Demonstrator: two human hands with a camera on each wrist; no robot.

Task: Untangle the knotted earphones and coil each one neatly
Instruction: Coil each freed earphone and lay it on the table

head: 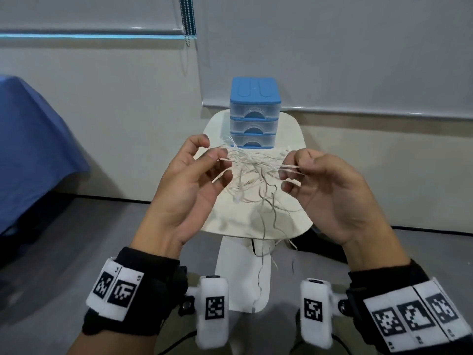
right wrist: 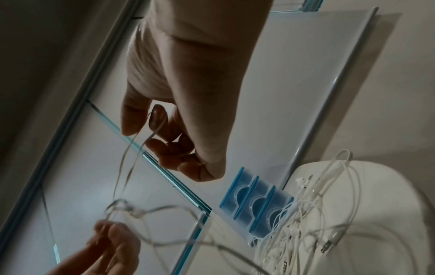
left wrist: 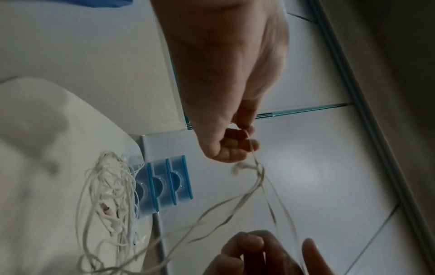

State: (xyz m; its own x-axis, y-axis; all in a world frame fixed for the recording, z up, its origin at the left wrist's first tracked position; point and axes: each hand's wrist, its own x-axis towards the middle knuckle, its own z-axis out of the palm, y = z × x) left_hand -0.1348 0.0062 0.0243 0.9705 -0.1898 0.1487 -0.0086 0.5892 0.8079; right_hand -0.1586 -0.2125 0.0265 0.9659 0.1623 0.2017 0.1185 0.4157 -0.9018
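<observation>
A tangle of white earphones [head: 252, 172] lies on the small white table [head: 289, 208], also seen in the wrist views [left wrist: 110, 195] [right wrist: 306, 214]. Both hands are raised above it, palms toward me. My left hand [head: 212, 160] pinches a cable strand between thumb and fingers [left wrist: 237, 141]. My right hand [head: 298, 167] pinches another strand [right wrist: 155, 121]. Between the hands a loose cable loop [left wrist: 259, 178] runs with a small knot [right wrist: 132, 212] in it. Strands trail from the loop down to the pile. One cable [head: 259, 278] hangs over the table's front edge.
A blue-topped unit of three clear drawers [head: 254, 111] stands at the back of the table, just behind the tangle. A blue cloth [head: 30, 139] covers something at the left. A roller blind [head: 358, 60] and a bead chain [head: 188, 19] hang on the wall behind.
</observation>
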